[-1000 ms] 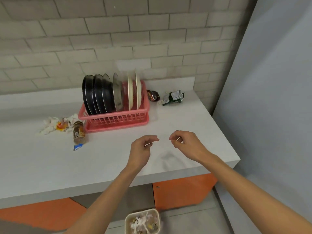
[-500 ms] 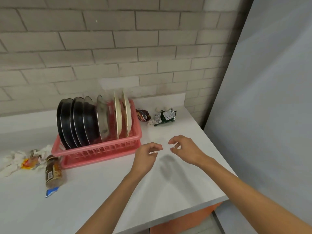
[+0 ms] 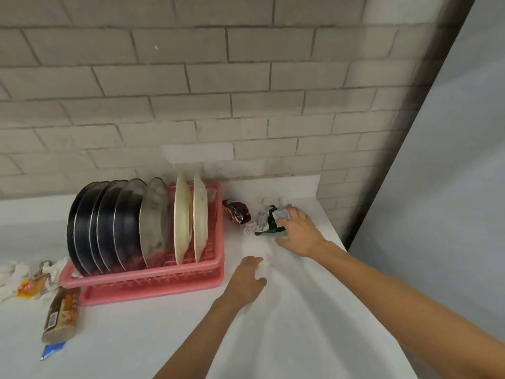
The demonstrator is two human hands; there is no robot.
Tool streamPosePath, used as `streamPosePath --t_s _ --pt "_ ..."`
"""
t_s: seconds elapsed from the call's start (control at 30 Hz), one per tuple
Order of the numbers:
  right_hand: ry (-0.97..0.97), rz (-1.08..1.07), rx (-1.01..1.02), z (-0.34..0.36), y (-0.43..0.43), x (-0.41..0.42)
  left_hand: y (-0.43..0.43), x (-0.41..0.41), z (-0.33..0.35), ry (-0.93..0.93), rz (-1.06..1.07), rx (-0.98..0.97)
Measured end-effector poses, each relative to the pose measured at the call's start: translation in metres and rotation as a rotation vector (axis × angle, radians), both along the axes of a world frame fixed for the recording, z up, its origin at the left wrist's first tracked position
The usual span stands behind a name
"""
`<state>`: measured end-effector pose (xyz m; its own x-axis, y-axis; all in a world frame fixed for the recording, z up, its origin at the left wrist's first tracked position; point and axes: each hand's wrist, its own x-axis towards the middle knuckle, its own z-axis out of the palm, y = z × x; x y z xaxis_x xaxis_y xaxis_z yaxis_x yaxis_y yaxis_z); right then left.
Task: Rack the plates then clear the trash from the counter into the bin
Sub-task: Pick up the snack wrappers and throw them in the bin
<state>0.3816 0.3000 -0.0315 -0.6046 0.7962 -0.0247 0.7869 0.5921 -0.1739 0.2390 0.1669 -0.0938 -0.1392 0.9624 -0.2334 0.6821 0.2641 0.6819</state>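
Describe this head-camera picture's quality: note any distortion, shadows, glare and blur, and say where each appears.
Head view: courses of the brick wall bow, wide-angle distortion; light is soft, no hard glare; faint arm shadows streak the counter; the right hand at the green wrapper is slightly smeared; the crumpled tissue at the left edge looks soft.

Right hand [image 3: 299, 233] outstretched, fingers [image 3: 294, 213] spread; left hand [image 3: 247, 283] relaxed.

No wording is coming through legibly anywhere. The brown packet [image 3: 61, 315] lying at the near left is showing a pale label panel and orange lettering, both too blurred to read. At the far right, the green wrapper [image 3: 266, 224] is carrying a white label, partly under the right hand [image 3: 300, 231], and it is equally unreadable.
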Motion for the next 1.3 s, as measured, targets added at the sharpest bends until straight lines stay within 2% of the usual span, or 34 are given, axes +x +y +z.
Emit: streamPosePath --t_s 0.1,0.17,0.27,0.37,0.47,0.57,0.7,0.83,1.03,1.1,1.2,1.3 --pt "-0.040 0.038 0.036 -0.003 0.033 -0.014 0.001 0.003 -0.024 0.299 -0.079 -0.179" --pt "-0.060 0.059 0.062 -0.007 0.052 -0.023 0.003 0.007 -0.034 0.463 -0.087 -0.176" --pt "-0.136 0.058 0.075 -0.015 0.073 -0.036 0.014 0.008 -0.034 0.568 -0.074 -0.134" --pt "-0.202 0.007 -0.014 -0.030 0.083 -0.043 0.030 0.009 -0.029 0.622 -0.063 -0.143" --pt "-0.209 -0.040 -0.114 -0.051 0.086 -0.037 0.043 0.009 -0.026 0.632 -0.049 -0.148" --pt "-0.141 -0.065 -0.090 -0.068 0.087 -0.023 0.056 0.004 -0.022 0.613 -0.022 -0.119" --pt "-0.050 -0.074 -0.101 -0.078 0.084 -0.003 0.078 -0.001 -0.019 0.524 0.066 0.000" --pt "0.025 -0.089 -0.160 -0.081 0.074 0.021 0.104 -0.005 -0.024 0.532 0.062 0.104" --pt "0.045 -0.040 -0.212 -0.091 0.060 0.055 0.132 -0.003 -0.042 0.639 0.017 -0.055" --pt "0.029 -0.030 -0.207 -0.094 0.058 0.063 0.135 -0.001 -0.048 0.644 0.029 -0.049" --pt "-0.002 -0.035 -0.136 -0.100 0.052 0.069 0.134 0.003 -0.054 0.561 0.040 0.077" --pt "0.054 -0.103 -0.229 -0.099 0.053 0.066 0.129 0.007 -0.058 0.426 0.070 0.178"
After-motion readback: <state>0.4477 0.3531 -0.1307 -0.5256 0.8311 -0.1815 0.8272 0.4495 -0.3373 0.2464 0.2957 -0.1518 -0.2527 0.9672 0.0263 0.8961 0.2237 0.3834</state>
